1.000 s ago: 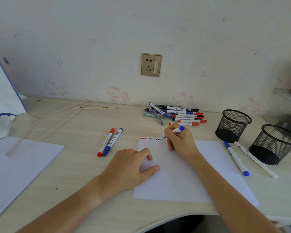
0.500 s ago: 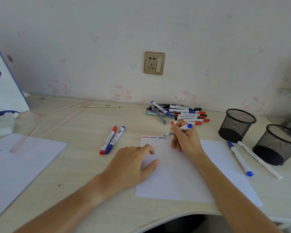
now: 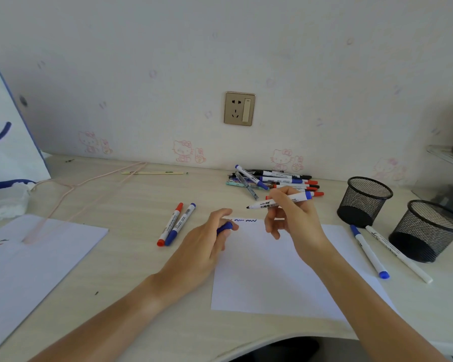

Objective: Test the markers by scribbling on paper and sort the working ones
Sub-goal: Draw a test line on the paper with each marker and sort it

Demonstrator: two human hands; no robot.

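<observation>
Scribble test done on one blue marker; recapping looks next

R hand (image 3: 289,218) pinches the marker (image 3: 279,202) w/ bare tip pointing left, lifted just above the paper (image 3: 272,270); L hand (image 3: 207,241) curls round the blue cap (image 3: 224,228) near the squiggles (image 3: 245,220) at the paper's top edge; ink shows, so prob a working one; next move needs cap lined up w/ tip & pushed on, then marker sorted, maybe to a mesh cup (image 3: 364,202) at right; untested pile (image 3: 277,180) sits by the wall
</observation>
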